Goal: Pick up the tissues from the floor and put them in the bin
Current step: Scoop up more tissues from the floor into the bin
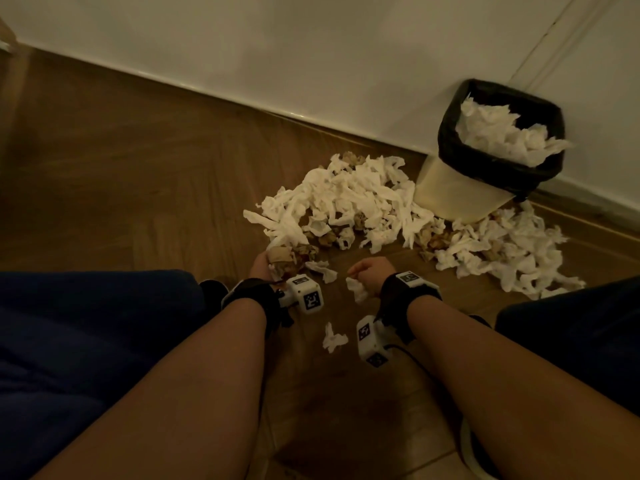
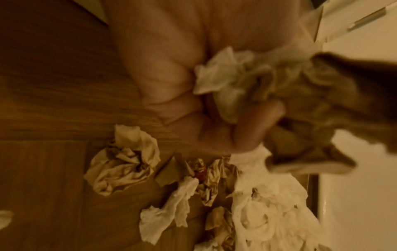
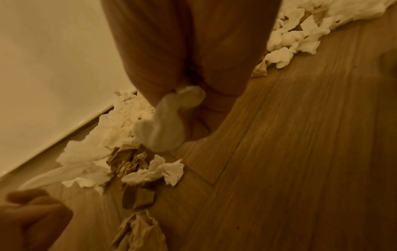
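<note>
A large heap of white and brown crumpled tissues is found spread on the wooden floor, touching the foot of the bin and trailing round its near side; the bin, lined with a black bag and standing against the wall, is seen already filled to the rim with white tissue. At the edge of the heap farthest from the bin, a wad of brown and white tissue is grasped in the curled fingers of the left hand. A single white tissue is pinched in the right hand, held just above the floor, nearer the person than the heap. One loose white scrap lies between the forearms, well apart from the bin. The gathering step is judged to be in hand, with most of the heap not yet cleared. The next move is judged to call for both handfuls to be carried to the bin and pressed in, since little room remains. No brand or legible writing is observed; only black-and-white square marker patterns are noted on the wrist devices.
</note>
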The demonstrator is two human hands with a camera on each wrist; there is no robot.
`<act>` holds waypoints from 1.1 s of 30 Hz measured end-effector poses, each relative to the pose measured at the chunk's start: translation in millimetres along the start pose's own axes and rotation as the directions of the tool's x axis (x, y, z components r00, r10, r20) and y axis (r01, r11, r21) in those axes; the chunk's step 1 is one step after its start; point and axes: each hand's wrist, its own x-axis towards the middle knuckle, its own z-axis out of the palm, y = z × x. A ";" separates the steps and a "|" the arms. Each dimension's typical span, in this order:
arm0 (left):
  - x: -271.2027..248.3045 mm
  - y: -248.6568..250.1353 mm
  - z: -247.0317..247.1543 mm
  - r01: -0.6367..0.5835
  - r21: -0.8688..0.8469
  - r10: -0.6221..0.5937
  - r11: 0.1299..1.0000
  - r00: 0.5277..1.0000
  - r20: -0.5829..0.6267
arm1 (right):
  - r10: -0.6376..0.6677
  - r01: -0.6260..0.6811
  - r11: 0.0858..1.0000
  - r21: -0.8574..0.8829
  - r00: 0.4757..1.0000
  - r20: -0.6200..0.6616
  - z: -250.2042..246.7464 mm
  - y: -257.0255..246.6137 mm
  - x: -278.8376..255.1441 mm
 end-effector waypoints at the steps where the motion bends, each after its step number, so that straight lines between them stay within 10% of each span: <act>1: -2.3 0.4 0.2 -0.009 -0.014 0.009 1.000 1.000 0.016 | -0.003 0.003 1.000 0.001 1.000 -0.006 0.5 -0.9 -0.1; 13: 4.9 0.8 6.0 0.063 -0.160 -0.055 0.985 0.997 0.049 | 0.055 -0.052 0.988 0.148 0.998 -0.022 -3.8 -6.1 -8.2; 28: 11.2 2.3 -8.6 0.016 0.389 0.046 0.921 0.988 -0.149 | 0.131 -0.170 0.859 0.483 0.985 0.114 -34.0 19.2 -18.5; 33: 17.6 1.5 -1.6 0.004 -0.056 -0.011 0.998 0.992 -0.123 | 0.196 -0.172 0.854 0.490 0.981 0.002 -39.2 20.1 -21.4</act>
